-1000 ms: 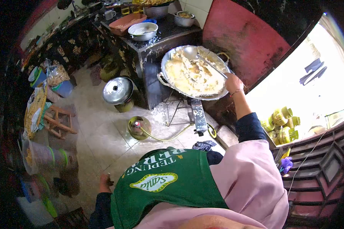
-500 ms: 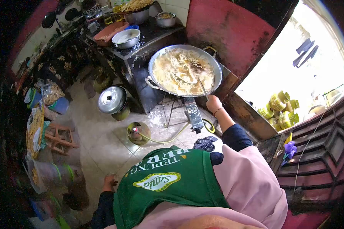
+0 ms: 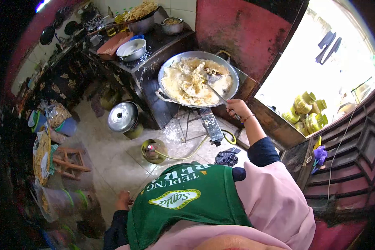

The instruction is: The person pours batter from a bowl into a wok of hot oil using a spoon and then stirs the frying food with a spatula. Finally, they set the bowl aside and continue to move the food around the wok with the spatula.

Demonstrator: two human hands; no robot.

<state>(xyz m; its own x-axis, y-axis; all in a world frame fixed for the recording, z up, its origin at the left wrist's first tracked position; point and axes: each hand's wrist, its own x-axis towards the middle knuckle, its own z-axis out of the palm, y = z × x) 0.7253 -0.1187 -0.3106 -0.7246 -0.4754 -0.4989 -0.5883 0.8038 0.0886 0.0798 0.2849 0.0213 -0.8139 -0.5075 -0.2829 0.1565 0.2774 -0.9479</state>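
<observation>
My right hand (image 3: 238,109) is closed round the handle of a long metal cooking utensil (image 3: 216,93). Its far end is sunk in pale, foaming food (image 3: 186,81), so its head is hidden. The food fills most of a wide metal wok (image 3: 164,71) with two loop handles; a dark patch of oil shows at the right. Low on the left, beside the green apron (image 3: 212,189), my left hand (image 3: 124,200) hangs with fingers loosely apart and holds nothing I can see. Under the wok stands a burner on a metal frame (image 3: 211,125).
A hose (image 3: 183,157) runs from the burner to a green gas cylinder (image 3: 154,151) on the floor. A lidded pot (image 3: 123,116) stands nearby. The dark counter (image 3: 148,62) bears a white basin (image 3: 131,50) and other pots. A wooden stool (image 3: 71,162) and filled bags are at left.
My right hand has drawn back to the right, and more of the utensil's shaft shows. The food has shifted, exposing more dark oil. The view has tilted slightly.
</observation>
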